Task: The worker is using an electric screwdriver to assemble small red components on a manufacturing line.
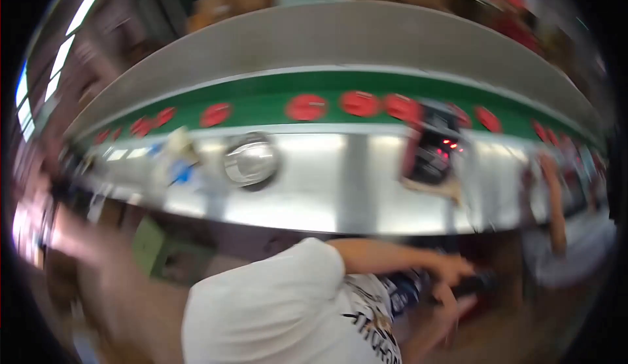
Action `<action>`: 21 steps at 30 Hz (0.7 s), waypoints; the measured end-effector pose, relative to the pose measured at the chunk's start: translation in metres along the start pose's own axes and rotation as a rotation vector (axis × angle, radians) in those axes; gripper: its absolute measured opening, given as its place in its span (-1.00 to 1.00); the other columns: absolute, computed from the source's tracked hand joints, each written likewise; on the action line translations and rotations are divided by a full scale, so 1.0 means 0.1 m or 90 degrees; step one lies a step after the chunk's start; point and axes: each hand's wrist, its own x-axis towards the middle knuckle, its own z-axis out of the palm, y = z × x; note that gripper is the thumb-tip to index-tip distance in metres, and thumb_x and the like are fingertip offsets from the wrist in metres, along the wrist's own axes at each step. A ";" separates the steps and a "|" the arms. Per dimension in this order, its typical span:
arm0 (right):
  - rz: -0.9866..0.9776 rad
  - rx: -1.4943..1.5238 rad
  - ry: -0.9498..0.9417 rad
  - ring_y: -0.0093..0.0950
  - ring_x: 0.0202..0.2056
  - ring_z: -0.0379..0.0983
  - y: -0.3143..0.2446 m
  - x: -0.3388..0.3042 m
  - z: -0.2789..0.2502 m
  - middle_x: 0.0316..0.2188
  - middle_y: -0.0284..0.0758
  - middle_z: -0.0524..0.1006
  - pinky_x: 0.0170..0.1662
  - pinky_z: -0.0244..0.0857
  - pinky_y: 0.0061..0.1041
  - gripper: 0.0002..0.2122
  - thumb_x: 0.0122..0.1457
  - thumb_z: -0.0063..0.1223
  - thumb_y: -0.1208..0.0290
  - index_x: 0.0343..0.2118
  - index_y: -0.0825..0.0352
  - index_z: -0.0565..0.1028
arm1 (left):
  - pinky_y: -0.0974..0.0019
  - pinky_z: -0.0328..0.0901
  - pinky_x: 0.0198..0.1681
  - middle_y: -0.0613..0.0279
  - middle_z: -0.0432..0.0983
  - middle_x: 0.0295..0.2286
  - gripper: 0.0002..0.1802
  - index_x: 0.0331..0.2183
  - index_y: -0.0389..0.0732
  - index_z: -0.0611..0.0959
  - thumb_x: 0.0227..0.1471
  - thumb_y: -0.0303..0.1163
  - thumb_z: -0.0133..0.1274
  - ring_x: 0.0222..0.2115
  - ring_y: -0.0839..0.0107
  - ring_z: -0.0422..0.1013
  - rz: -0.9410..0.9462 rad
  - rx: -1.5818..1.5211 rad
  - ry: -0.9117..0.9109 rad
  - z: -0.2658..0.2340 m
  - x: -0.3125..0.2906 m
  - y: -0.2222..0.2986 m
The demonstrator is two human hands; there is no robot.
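Both hands are close together at the lower right, off the near edge of the bench, and blurred by motion. My left hand (453,269) reaches across from a white sleeve, its fingers bent down toward a dark, longish object (476,283). Just below it is my right hand (446,296), its forearm rising from the lower edge. The dark object sits against both hands; its kind is too smeared to name. My left hand appears closed at it, while the right hand's fingers cannot be made out.
On the shiny metal bench (307,194) stand a silver metal bowl (251,160) and a dark box with red lit digits (433,151). Red round pieces (306,107) lie along a green belt (261,93). Another person's arm (555,200) reaches in at the right. A green box (152,249) is below left.
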 end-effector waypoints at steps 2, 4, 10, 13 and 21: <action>0.040 -0.119 0.030 -0.49 -0.20 0.33 0.20 0.02 -0.89 -0.23 -0.46 0.43 0.00 0.20 0.10 -0.51 0.05 0.13 0.05 0.04 0.07 0.37 | 0.05 0.38 -0.23 -0.03 0.59 -0.47 -0.68 -0.41 -0.16 0.69 -0.13 -0.11 0.20 -0.37 0.04 0.51 -0.174 -0.122 0.041 0.24 -0.40 0.20; -0.072 -0.135 0.048 -0.54 -0.60 0.27 -0.16 0.01 -0.33 -0.49 -0.34 0.40 -0.58 0.27 -0.56 -0.48 -0.17 0.18 0.76 -0.07 0.30 0.38 | 0.17 0.36 -0.18 0.01 0.62 -0.36 -0.64 -0.22 -0.13 0.71 -0.03 -0.13 0.18 -0.29 0.14 0.52 -0.129 -0.125 -0.062 0.17 -0.92 0.21; 0.025 -0.096 -0.057 -0.48 -0.64 0.26 0.05 0.71 0.26 -0.52 -0.24 0.37 -0.61 0.20 -0.52 -0.66 -0.17 0.13 0.74 -0.27 0.44 0.34 | 0.17 0.40 -0.25 -0.02 0.59 -0.33 -0.55 -0.14 -0.29 0.60 0.05 -0.14 0.16 -0.27 0.17 0.52 -0.340 -0.250 0.064 -0.34 -1.91 0.45; -0.027 -0.122 -0.116 -0.47 -0.67 0.24 0.14 0.98 0.51 -0.54 -0.21 0.38 -0.61 0.21 -0.49 -0.73 -0.18 0.12 0.73 -0.36 0.47 0.34 | 0.18 0.42 -0.36 -0.01 0.56 -0.28 -0.59 -0.06 -0.31 0.57 0.10 -0.27 0.11 -0.34 0.19 0.51 -0.451 -0.375 0.061 -1.02 -1.96 0.94; -0.036 -0.297 0.014 -0.57 -0.60 0.26 0.23 1.11 0.29 -0.54 -0.39 0.38 -0.57 0.15 -0.58 -0.71 -0.13 0.17 0.65 -0.29 0.44 0.40 | 0.15 0.36 -0.22 0.05 0.59 -0.38 -0.69 -0.23 -0.22 0.65 -0.07 -0.33 0.10 -0.36 0.18 0.49 -0.353 0.130 0.625 -2.45 -2.75 -0.34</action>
